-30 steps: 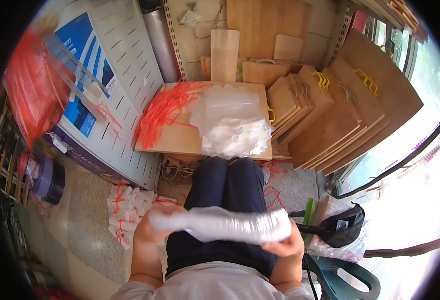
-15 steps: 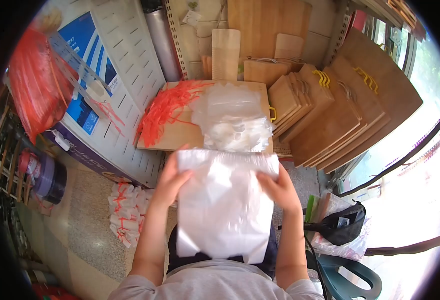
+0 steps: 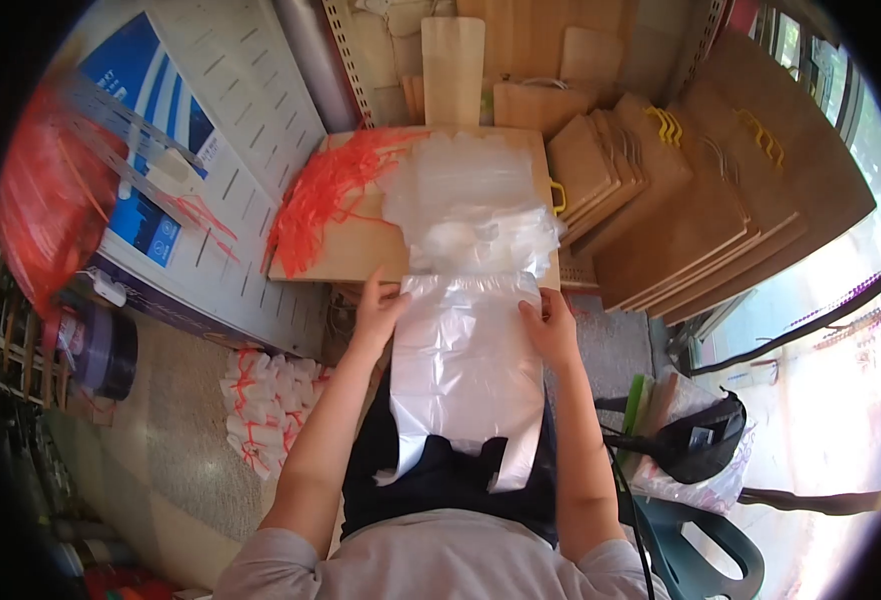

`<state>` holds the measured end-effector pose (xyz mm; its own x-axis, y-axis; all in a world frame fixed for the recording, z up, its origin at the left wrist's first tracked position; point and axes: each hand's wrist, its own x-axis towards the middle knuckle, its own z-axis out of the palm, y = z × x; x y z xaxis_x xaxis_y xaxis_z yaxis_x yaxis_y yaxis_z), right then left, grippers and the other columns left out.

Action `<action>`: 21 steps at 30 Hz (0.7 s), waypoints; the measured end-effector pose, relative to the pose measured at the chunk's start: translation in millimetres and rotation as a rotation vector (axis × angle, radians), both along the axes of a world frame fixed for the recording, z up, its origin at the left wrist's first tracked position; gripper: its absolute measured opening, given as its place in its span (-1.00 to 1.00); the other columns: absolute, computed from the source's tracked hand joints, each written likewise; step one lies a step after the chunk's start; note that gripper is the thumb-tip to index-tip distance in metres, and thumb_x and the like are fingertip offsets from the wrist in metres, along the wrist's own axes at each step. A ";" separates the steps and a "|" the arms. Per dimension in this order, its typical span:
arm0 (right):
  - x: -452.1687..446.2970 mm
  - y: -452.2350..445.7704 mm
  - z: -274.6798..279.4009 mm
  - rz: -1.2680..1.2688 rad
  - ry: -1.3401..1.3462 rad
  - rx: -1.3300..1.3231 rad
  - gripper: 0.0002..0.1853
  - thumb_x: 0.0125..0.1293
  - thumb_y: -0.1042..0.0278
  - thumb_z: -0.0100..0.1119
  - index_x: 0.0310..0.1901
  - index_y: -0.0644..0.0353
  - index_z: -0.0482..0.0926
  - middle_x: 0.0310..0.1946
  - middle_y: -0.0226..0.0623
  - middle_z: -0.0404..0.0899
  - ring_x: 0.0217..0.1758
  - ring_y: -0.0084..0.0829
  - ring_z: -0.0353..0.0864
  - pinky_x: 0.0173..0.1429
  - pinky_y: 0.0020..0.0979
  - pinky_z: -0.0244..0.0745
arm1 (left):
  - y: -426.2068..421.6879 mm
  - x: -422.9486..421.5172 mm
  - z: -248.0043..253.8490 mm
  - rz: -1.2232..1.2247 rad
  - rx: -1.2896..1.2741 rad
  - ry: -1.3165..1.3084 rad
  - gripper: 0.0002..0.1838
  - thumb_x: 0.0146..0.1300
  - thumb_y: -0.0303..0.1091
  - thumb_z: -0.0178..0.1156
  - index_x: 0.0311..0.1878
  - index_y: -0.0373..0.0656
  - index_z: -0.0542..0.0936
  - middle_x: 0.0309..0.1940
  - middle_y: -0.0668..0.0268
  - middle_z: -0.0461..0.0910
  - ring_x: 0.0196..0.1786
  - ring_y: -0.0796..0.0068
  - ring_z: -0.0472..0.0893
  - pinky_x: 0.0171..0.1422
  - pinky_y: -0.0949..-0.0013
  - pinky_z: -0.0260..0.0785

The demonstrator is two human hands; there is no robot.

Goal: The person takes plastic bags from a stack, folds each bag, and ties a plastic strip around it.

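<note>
A stack of white plastic bags (image 3: 469,365) lies spread over my lap, its top edge at the front of the wooden board, its two handle strips hanging toward me. My left hand (image 3: 379,312) pinches its upper left edge, and my right hand (image 3: 549,328) grips the upper right edge. Just beyond, a pile of clear-white bags (image 3: 476,200) rests on the wooden board (image 3: 351,245). Red plastic strips (image 3: 326,200) lie in a loose heap on the board's left side.
Wooden cutting boards (image 3: 681,230) lean at the right. White bundles tied in red (image 3: 271,405) lie on the floor at left. A red bag (image 3: 56,190) hangs at far left. A black bag (image 3: 701,440) and a green plastic chair (image 3: 706,550) are at lower right.
The held bags were a blurred, folded band near my waist; they are now opened out flat. Both hands have moved forward to the board's front edge, and the view has shifted slightly.
</note>
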<state>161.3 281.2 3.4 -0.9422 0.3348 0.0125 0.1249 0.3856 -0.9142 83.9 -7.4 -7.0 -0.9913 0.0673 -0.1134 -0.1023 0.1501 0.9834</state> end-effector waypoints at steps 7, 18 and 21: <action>135.5 -10.3 -0.9 0.011 -0.206 -0.544 -0.50 0.33 0.31 0.26 0.18 0.42 0.36 -0.28 -0.22 0.65 -0.23 -0.56 0.62 -0.18 -0.50 0.50 | -44.6 146.3 38.1 -0.039 0.104 -0.337 -0.38 0.33 -0.30 0.27 0.37 -0.16 0.24 -0.04 0.20 0.55 -0.05 0.47 0.59 -0.01 0.36 0.48; 201.2 -44.0 32.7 0.099 -0.169 -0.645 -0.22 0.32 0.60 0.16 0.48 0.21 -0.05 -0.20 -0.17 0.66 -0.17 -0.52 0.64 -0.06 -0.51 0.51 | -51.4 211.3 50.6 -0.371 0.027 -0.466 -0.79 0.33 -0.32 0.27 -0.09 -0.20 0.53 -0.33 0.42 0.57 -0.31 0.73 0.51 -0.35 0.55 0.33; 203.8 -47.5 24.9 0.121 -0.087 -0.653 -0.22 0.33 0.62 0.12 0.49 0.15 -0.06 -0.21 -0.20 0.66 -0.19 -0.55 0.63 -0.11 -0.53 0.49 | -36.7 201.6 65.0 -0.308 0.146 -0.540 -0.65 0.41 -0.20 0.15 0.15 -0.18 0.47 -0.23 0.35 0.59 -0.27 0.61 0.59 -0.28 0.49 0.46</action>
